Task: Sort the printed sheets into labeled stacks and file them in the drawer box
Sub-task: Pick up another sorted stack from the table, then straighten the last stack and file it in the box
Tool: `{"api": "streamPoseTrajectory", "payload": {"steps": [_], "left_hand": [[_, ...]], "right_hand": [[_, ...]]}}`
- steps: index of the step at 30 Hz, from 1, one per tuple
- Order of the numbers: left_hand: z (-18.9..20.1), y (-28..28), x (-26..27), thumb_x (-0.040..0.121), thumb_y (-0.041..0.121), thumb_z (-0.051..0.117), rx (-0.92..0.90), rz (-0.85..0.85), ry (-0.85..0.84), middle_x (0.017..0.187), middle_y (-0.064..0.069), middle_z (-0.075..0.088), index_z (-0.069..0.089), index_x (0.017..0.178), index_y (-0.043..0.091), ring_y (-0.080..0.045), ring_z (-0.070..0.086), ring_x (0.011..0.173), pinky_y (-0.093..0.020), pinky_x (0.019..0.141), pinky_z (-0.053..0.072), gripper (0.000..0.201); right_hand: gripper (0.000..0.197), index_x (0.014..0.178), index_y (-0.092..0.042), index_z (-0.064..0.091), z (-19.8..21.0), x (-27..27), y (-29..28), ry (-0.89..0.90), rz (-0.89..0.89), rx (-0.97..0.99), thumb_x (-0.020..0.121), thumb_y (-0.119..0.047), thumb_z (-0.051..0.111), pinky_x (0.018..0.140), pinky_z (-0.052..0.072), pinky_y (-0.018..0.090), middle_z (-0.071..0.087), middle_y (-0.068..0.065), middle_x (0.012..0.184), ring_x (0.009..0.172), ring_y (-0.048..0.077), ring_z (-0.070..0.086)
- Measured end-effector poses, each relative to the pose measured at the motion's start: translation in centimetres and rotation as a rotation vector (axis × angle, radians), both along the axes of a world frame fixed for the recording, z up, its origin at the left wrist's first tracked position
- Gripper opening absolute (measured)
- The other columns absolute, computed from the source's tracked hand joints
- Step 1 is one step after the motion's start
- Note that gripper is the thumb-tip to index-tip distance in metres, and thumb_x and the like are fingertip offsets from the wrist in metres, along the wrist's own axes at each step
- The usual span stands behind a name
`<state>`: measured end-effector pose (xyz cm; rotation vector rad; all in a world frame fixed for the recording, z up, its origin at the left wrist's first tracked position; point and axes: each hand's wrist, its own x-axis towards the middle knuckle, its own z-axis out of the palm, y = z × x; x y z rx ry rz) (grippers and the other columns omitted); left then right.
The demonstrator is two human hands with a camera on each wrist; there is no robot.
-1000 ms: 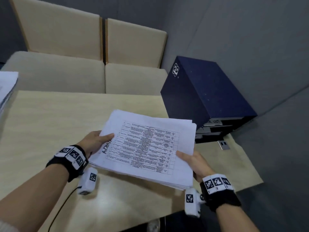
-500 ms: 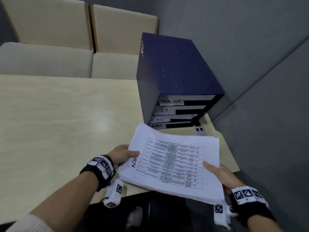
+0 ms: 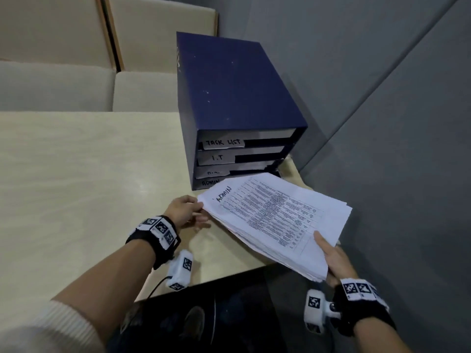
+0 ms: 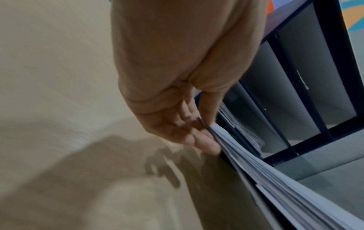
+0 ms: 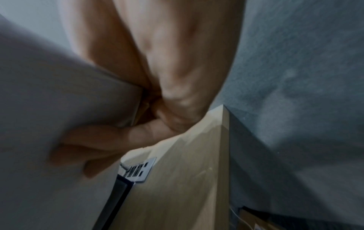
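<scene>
1. ADMIN stack (image 3: pixel 275 215): a thick pile of printed sheets, top sheet a dense table with "ADMIN" handwritten along its left margin. I hold it off the worktop (image 3: pixel 76 174), directly in front of the drawer box (image 3: pixel 237 98), its far edge overlapping the lowest drawer front in the head view. I cannot tell whether the paper touches the box.

2. Left hand (image 3: pixel 184 212): fingers (image 4: pixel 202 140) under the stack's left edge with the thumb on top, pinching the corner nearest the handwritten label. Judgement: the grip sits at the edge so the label stays readable for matching against the drawer.

3. Right hand (image 3: pixel 336 261): grasping the stack's near right corner, thumb flat on the top sheet, fingers (image 5: pixel 94 144) curled beneath. Judgement: opposite-corner support keeps a loose pile from sagging or fanning; the left wrist view shows the sheet edges already slightly splayed.

4. Drawer box: dark blue, four drawers, standing at the worktop's right rear corner against the grey wall. Labels from the top read "TASK LIST" (image 3: pixel 223 143) and "I.T" (image 3: pixel 217 157); the third is partly hidden; the bottom drawer (image 3: pixel 211 182) reads "ADMIN".

5. Judgement: the step in hand is filing. The stack is lined up low because its matching drawer is the bottom one, and that drawer looks closed, so one hand must come free to pull it out.

6. Risk (judgement): one-handed support of so thick a loose pile could let the sheets slide apart. Resting it on the worktop first would be safer.
</scene>
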<state>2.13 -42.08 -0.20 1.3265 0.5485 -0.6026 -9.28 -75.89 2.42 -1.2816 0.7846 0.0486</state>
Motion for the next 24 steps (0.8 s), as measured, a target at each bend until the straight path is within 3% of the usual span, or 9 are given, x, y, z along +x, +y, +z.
{"api": "streamPoseTrajectory", "payload": {"steps": [3,5,8,10,13,16,21,22,24], "left_hand": [[0.2,0.0,0.5,0.1,0.008,0.055,-0.018,0.074,0.016,0.095,-0.026,0.06,0.049,0.111,0.0,-0.033,0.061,0.069,-0.053,0.062,0.06,0.014],[0.1,0.7,0.4,0.1,0.015,0.058,0.014,0.041,0.042,0.098,-0.025,0.064,0.049,0.113,-0.001,-0.034,0.064,0.071,-0.04,0.054,0.062,0.022],[-1.0,2.4,-0.5,0.1,0.015,0.058,0.087,0.021,0.053,0.086,-0.021,0.065,0.051,0.103,0.001,-0.023,0.064,0.048,-0.026,0.047,0.056,0.016],[-2.0,3.8,-1.2,0.1,0.01,0.055,0.125,0.038,0.054,0.079,-0.021,0.062,0.052,0.1,-0.003,-0.019,0.06,0.041,-0.024,0.046,0.053,0.013],[-3.0,6.0,-2.2,0.101,0.006,0.052,0.16,0.043,0.054,0.08,-0.022,0.063,0.054,0.098,-0.007,-0.019,0.063,0.043,-0.027,0.053,0.057,0.013],[-3.2,7.8,-2.6,0.101,0.008,0.054,0.207,0.027,0.042,0.083,-0.022,0.065,0.056,0.099,-0.006,-0.02,0.064,0.048,-0.027,0.055,0.058,0.014],[-3.5,10.4,-3.5,0.099,0.016,0.058,0.352,0.005,0.036,0.085,-0.018,0.073,0.061,0.1,-0.003,-0.023,0.067,0.063,-0.025,0.051,0.048,0.02],[-3.6,10.7,-4.0,0.099,0.015,0.058,0.37,0.006,0.043,0.088,-0.019,0.074,0.061,0.101,-0.005,-0.024,0.067,0.065,-0.025,0.05,0.048,0.021],[-3.8,10.9,-4.7,0.098,0.012,0.058,0.382,0.023,0.049,0.092,-0.022,0.074,0.062,0.101,-0.007,-0.024,0.067,0.066,-0.021,0.047,0.049,0.019]], "right_hand": [[0.042,0.128,-0.006,0.057,-1.1,1.2,2.4,0.01,-0.135,-0.031,0.101,-0.037,0.049,0.071,0.061,0.03,0.07,0.009,0.117,0.104,0.027,0.069],[0.04,0.123,-0.003,0.058,-2.0,2.5,4.1,0.045,-0.264,-0.088,0.103,-0.036,0.048,0.07,0.06,0.034,0.068,0.013,0.114,0.101,0.031,0.067],[0.035,0.125,-0.001,0.059,-3.6,4.1,7.5,0.075,-0.39,-0.095,0.103,-0.025,0.045,0.093,0.054,0.051,0.065,0.021,0.123,0.108,0.037,0.064],[0.029,0.119,-0.004,0.059,-4.2,5.2,9.7,0.045,-0.438,-0.048,0.101,-0.018,0.042,0.092,0.054,0.047,0.066,0.021,0.12,0.106,0.035,0.064],[0.023,0.115,-0.009,0.055,-4.1,7.6,12.4,0.008,-0.404,0.144,0.1,-0.009,0.038,0.073,0.057,0.034,0.065,0.01,0.101,0.091,0.029,0.062],[0.017,0.114,-0.011,0.051,-3.9,10.2,14.0,0.106,-0.221,0.23,0.1,-0.009,0.042,0.084,0.054,0.047,0.061,0.013,0.099,0.087,0.03,0.06],[0.014,0.088,-0.008,0.052,-4.1,15.5,15.3,0.283,-0.118,0.18,0.099,-0.002,0.047,0.036,0.042,0.016,0.046,0.005,0.071,0.041,0.009,0.05],[0.017,0.085,-0.007,0.051,-4.1,16.3,15.6,0.255,-0.128,0.187,0.099,0.001,0.045,0.038,0.044,0.015,0.047,0.006,0.074,0.041,0.009,0.053],[0.016,0.098,-0.002,0.054,-4.2,17.2,16.5,0.186,-0.096,0.172,0.101,0.003,0.039,0.067,0.055,0.017,0.058,0.013,0.09,0.071,0.015,0.069]]}}
